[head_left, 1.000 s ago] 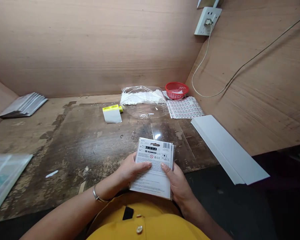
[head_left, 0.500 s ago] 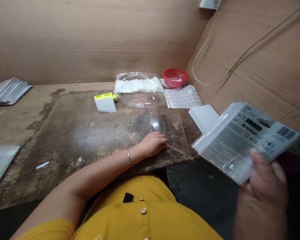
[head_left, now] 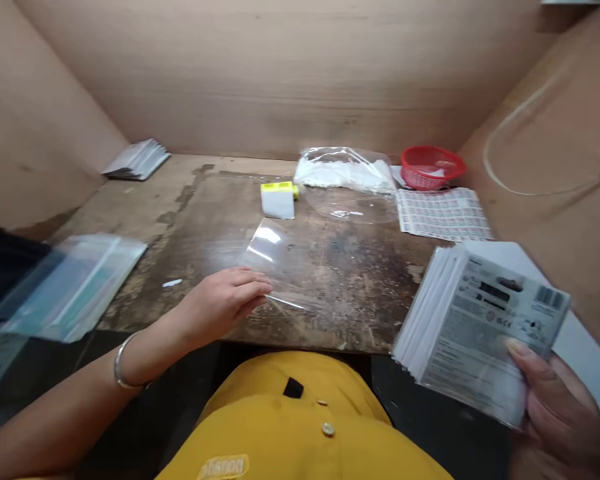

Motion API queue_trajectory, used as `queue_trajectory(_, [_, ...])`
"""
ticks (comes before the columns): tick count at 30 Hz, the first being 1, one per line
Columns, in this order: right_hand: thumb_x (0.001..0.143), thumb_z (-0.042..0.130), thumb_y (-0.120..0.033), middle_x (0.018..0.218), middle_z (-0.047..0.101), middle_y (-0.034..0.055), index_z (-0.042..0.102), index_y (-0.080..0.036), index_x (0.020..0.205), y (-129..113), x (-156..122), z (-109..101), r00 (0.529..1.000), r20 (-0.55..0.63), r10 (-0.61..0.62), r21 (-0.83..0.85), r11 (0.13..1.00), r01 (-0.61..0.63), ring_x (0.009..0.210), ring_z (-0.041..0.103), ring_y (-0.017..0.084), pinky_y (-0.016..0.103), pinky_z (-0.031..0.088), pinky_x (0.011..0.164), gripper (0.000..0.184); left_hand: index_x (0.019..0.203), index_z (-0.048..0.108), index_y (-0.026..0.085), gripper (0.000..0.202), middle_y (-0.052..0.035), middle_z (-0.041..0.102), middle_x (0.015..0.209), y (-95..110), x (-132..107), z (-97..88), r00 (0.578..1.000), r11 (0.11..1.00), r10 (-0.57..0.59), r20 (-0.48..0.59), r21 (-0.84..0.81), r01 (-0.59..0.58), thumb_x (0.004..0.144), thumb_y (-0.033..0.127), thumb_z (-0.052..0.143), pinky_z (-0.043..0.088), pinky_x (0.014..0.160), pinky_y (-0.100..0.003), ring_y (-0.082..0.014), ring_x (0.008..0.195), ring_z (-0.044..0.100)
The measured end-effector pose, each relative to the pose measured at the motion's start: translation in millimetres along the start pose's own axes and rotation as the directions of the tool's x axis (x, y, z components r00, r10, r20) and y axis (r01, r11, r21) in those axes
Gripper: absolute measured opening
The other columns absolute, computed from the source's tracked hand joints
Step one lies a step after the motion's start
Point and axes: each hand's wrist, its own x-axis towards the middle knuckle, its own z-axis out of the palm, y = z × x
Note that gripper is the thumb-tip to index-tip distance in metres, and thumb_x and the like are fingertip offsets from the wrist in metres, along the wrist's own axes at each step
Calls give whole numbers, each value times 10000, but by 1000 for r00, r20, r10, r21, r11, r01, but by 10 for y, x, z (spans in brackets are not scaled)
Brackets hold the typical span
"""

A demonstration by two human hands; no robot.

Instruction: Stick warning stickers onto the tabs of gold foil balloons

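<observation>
My left hand [head_left: 230, 297] is low over the table, fingers pressed together and curled at the near left edge of a clear plastic sheet [head_left: 275, 257], which may be a flat bag. The fingertips' undersides are hidden. On the right, my right hand [head_left: 555, 393] grips a thick stack of printed cards in clear sleeves [head_left: 495, 320], thumb on top and fingers beneath. The uppermost card is grey with black pictures and a barcode. Under and beyond that stack lie white sheets [head_left: 585, 353].
A yellow-and-white packet [head_left: 279, 201] lies mid-table. Behind are a clear bag of white pieces [head_left: 343, 175], a red basket [head_left: 430, 167] and a sticker sheet [head_left: 443, 213]. Filled plastic bags [head_left: 75, 287] and stacked packets [head_left: 137, 160] lie left. Wooden walls enclose the table.
The view has turned left. My left hand has moved left across the table and the clear plastic sheet has slid with it. My right hand still holds the stack of sleeved cards.
</observation>
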Motion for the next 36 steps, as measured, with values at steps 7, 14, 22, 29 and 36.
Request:
queue_trajectory(7, [547,826,-429,1035,733,169,694,-235,1049,277,152,627,870,392,298,-200,951,-236,925,702,397,558,558,794,554,1235,600,124,371,-156,634,1247,-381,-456,255,935,939,-345,84,40,343,893,266,597,510,958,-441,-286,1129,609])
queue_trajectory(14, [639,815,-400,941,748,153,634,-175,1152,406,97,1217,626,670,398,-374,910,-179,770,726,310,481,592,697,589,1033,666,129,299,-140,648,1113,-386,-148,699,924,930,-367,-109,-65,361,848,364,673,479,945,-438,-277,1084,554])
queue_trajectory(22, [699,787,-420,996,746,130,649,-152,1063,672,67,1602,401,783,475,-467,875,-124,828,718,259,393,574,750,473,966,694,163,146,-72,690,1005,-688,-179,602,956,951,-290,-48,-123,283,856,257,670,494,876,-326,-198,957,605])
queue_trajectory(29, [689,792,-428,968,751,115,670,-153,1012,719,74,1648,396,785,476,-474,874,-111,809,711,243,383,560,763,442,843,686,159,120,-63,672,863,-747,-109,582,957,955,-289,-6,-72,288,892,200,586,485,792,-300,-186,846,616])
queue_trajectory(36, [698,784,-439,967,750,111,661,-154,1030,696,41,1661,368,791,489,-479,869,-125,814,713,245,385,560,764,454,898,661,153,144,-76,652,906,-698,-92,598,937,937,-348,-38,-33,347,862,292,652,489,802,-328,-213,892,594])
